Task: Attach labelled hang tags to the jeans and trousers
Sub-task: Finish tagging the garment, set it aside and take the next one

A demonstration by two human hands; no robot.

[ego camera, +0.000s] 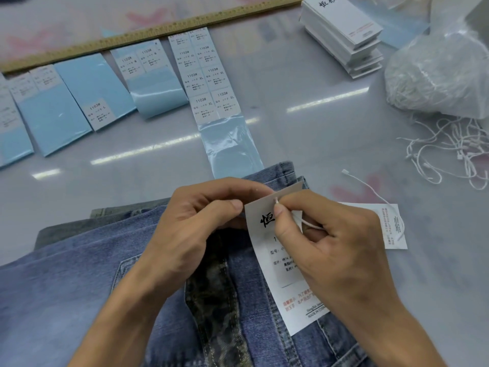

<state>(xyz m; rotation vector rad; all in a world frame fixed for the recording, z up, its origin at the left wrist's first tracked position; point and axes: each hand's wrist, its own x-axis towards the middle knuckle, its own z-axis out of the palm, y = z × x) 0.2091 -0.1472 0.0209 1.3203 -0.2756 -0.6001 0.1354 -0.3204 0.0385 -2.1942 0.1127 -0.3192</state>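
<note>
White string was pinched in your right hand at the tag; your left hand gripped the tag's top edge over the jeans.

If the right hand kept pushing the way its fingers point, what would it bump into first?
Probably the left hand. The right hand pinches the string at the hang tag top, pointing left; the left fingertips sit just beyond, though depth is unclear.

Faded denim jeans; matt paper hang tag; glossy table; wooden ruler.
</note>
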